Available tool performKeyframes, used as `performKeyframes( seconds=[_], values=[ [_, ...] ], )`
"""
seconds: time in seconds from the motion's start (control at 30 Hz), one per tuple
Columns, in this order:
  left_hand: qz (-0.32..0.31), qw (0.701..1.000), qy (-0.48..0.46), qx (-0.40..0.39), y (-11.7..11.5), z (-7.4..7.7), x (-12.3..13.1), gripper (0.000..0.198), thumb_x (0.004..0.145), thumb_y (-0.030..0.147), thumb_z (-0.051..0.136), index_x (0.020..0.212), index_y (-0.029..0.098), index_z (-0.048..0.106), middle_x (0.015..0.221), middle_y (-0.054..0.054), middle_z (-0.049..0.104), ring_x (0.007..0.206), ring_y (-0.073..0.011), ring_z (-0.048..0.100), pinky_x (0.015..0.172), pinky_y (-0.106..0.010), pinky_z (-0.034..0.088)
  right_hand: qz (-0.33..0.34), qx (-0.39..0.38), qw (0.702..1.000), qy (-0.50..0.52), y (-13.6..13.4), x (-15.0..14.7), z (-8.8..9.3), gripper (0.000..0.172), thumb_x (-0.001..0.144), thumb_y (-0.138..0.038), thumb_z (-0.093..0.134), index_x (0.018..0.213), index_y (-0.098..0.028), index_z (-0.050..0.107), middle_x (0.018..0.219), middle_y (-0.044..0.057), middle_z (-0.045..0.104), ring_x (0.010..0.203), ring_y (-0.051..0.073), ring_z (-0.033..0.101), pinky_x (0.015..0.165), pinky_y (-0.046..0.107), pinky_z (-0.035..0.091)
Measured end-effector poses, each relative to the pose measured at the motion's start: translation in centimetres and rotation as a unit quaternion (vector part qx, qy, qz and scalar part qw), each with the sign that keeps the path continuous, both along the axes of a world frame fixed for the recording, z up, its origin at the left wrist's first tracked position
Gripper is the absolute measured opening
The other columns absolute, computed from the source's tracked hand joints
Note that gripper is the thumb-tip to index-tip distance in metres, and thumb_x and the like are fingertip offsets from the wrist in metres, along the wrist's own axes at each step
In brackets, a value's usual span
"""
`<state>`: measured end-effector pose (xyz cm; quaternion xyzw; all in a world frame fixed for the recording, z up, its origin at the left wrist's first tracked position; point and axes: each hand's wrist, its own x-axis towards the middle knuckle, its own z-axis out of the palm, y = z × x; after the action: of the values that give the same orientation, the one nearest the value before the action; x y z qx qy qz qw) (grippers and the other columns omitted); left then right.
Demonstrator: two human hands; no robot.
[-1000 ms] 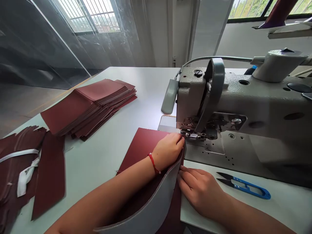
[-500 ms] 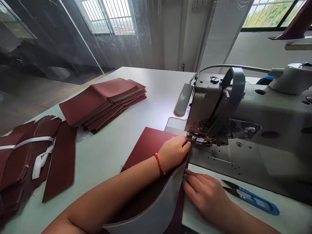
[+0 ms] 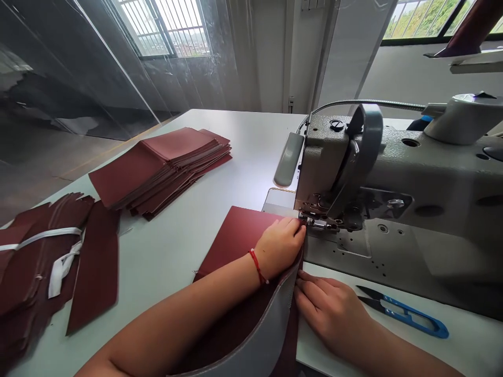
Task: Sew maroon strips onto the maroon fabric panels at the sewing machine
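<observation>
A maroon leather-like panel (image 3: 239, 230) lies at the sewing machine's (image 3: 338, 173) presser foot (image 3: 304, 219), its near part curled up to show a grey backing (image 3: 255, 340). My left hand (image 3: 280, 242), a red string bracelet at its wrist, reaches across the panel with fingers closed together on its edge beside the foot. Lower down, my right hand (image 3: 330, 306) is closed at the panel's right edge, fingertips gripping the layers. Part of the right thumb is hidden. Just right of that hand lie blue thread snips (image 3: 406, 313).
On the white table (image 3: 165, 262), a stack of folded maroon panels (image 3: 168, 162) sits at the back left. Bundled maroon pieces (image 3: 27, 267) tied with a white band (image 3: 58, 233) lie at the left, beside a loose strip (image 3: 94, 267). Clear plastic sheeting (image 3: 220, 89) hangs behind.
The view has shifted slightly, so the machine and stacks appear a little farther left. Both hands keep nearly the same hold on the panel by the presser foot.
</observation>
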<state>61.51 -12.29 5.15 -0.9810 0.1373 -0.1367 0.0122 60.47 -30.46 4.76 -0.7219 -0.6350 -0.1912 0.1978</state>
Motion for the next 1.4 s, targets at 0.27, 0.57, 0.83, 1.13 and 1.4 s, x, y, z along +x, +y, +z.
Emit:
performKeyframes(
  seconds=[0.27, 0.57, 0.83, 1.13, 1.4],
  values=[
    [-0.022, 1.000, -0.010, 0.006, -0.12, 0.23, 0.12, 0.019, 0.094, 0.017, 0.049, 0.103, 0.011, 0.064, 0.097, -0.011, 0.063, 0.090, -0.0233, 0.059, 0.075, -0.035, 0.051, 0.004, 0.001, 1.000, 0.008, 0.10, -0.19, -0.19, 0.034, 0.090, -0.001, 0.035, 0.078, -0.012, 0.064, 0.074, 0.009, 0.060, 0.072, 0.020, 0.058, 0.078, 0.032, 0.049],
    [0.008, 0.993, 0.027, -0.113, 0.08, -0.19, 0.02, 0.014, 0.091, 0.015, 0.051, 0.091, 0.015, 0.065, 0.097, -0.007, 0.064, 0.092, -0.0210, 0.058, 0.079, -0.033, 0.050, -0.009, 0.019, 1.000, -0.008, 0.29, -0.34, -0.06, 0.033, 0.089, -0.001, 0.035, 0.074, -0.015, 0.061, 0.071, 0.007, 0.058, 0.069, 0.019, 0.056, 0.074, 0.031, 0.047],
    [0.032, 0.993, 0.053, -0.103, -0.75, 0.51, -0.15, 0.017, 0.093, 0.014, 0.048, 0.090, 0.017, 0.064, 0.095, -0.005, 0.066, 0.093, -0.0202, 0.061, 0.095, -0.048, 0.047, -0.022, 0.019, 1.000, -0.001, 0.55, -0.45, -0.20, 0.029, 0.085, 0.000, 0.038, 0.073, -0.014, 0.060, 0.076, 0.010, 0.062, 0.073, 0.021, 0.059, 0.071, 0.031, 0.047],
    [0.026, 0.991, 0.074, -0.105, -0.37, 0.78, -0.22, 0.019, 0.094, 0.012, 0.047, 0.099, 0.017, 0.064, 0.101, -0.006, 0.067, 0.100, -0.0232, 0.063, 0.100, -0.068, 0.037, -0.005, 0.008, 1.000, -0.010, 0.75, -0.64, -0.02, 0.027, 0.085, -0.002, 0.040, 0.072, -0.015, 0.059, 0.071, 0.009, 0.058, 0.075, 0.021, 0.059, 0.072, 0.031, 0.049],
    [0.015, 0.991, 0.070, -0.111, -0.27, 0.80, -0.37, 0.018, 0.094, 0.013, 0.047, 0.096, 0.018, 0.064, 0.099, -0.005, 0.068, 0.097, -0.0217, 0.064, 0.101, -0.066, 0.037, -0.003, 0.013, 1.000, -0.003, 0.72, -0.66, -0.01, 0.027, 0.082, -0.001, 0.038, 0.072, -0.015, 0.059, 0.073, 0.010, 0.060, 0.075, 0.022, 0.060, 0.067, 0.031, 0.048]
  ],
)
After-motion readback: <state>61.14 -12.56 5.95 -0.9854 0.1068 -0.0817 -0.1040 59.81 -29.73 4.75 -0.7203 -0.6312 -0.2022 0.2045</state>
